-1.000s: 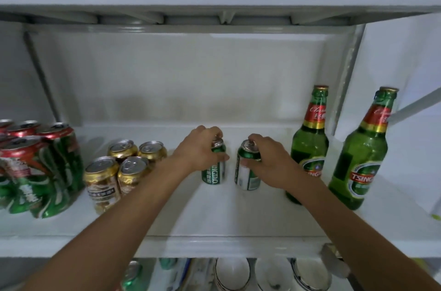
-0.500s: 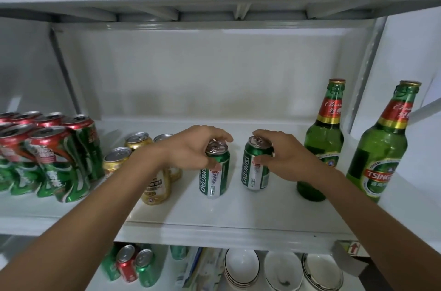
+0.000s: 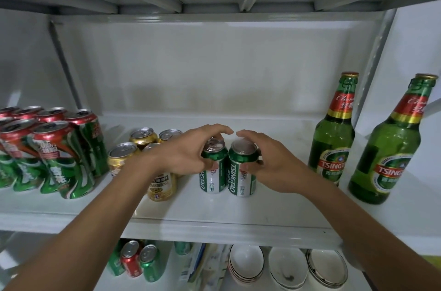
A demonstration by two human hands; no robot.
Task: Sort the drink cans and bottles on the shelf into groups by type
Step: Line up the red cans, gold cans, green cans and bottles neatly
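Two green-and-white Tsingtao cans stand side by side, touching, at the middle of the white shelf [image 3: 214, 212]. My left hand [image 3: 191, 150] grips the left can [image 3: 213, 171] around its top. My right hand [image 3: 269, 162] grips the right can [image 3: 241, 175] the same way. Left of them sit several gold cans [image 3: 143, 137], partly hidden by my left forearm. Further left is a cluster of several red-and-green cans [image 3: 59, 147]. Two green Tsingtao glass bottles [image 3: 333, 133] [image 3: 391, 145] stand upright at the right end.
The shelf's back half is bare, with a white wall behind. A metal upright [image 3: 377, 57] rises behind the bottles. On the lower shelf are a few cans [image 3: 133, 261], some packets and three stacks of white bowls [image 3: 286, 269].
Both green cans have been slid together until they touch. My view has shifted left and closer, so more of the red-and-green cans shows.
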